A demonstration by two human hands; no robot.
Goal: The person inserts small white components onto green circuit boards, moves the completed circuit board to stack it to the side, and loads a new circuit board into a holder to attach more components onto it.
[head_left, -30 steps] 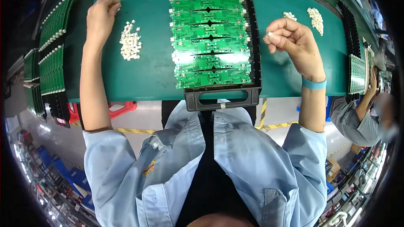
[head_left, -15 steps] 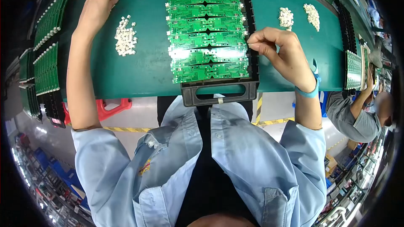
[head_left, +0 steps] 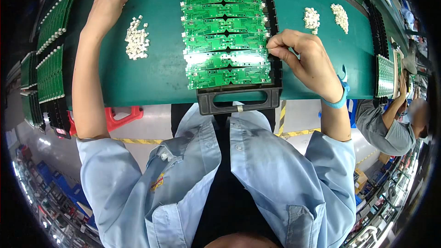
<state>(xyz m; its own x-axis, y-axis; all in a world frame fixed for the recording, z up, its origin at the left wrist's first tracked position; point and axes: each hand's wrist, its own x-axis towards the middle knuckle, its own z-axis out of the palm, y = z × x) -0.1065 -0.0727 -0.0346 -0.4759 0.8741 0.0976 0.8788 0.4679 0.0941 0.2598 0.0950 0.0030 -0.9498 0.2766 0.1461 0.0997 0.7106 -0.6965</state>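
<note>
Several green circuit boards (head_left: 225, 25) lie in a column on a black rack (head_left: 239, 102), with small white connectors along their side edges. My right hand (head_left: 305, 59) is at the right edge of the boards, thumb and forefinger pinched; whatever they hold is too small to make out. Up at the left, my left hand (head_left: 107, 8) is closed above the green table, beyond a pile of white connectors (head_left: 137, 39). Its fingertips are curled under, and their contents are hidden.
Two more piles of white parts (head_left: 311, 20) (head_left: 340, 18) lie on the green table (head_left: 170, 78) at the right. Racks of green boards stand at the far left (head_left: 50, 76) and far right (head_left: 385, 76). A co-worker (head_left: 390, 126) is at the right edge.
My right hand has moved left and down from near the right piles to the boards' edge. My left hand has shifted slightly left and up, and its fingers are curled more tightly.
</note>
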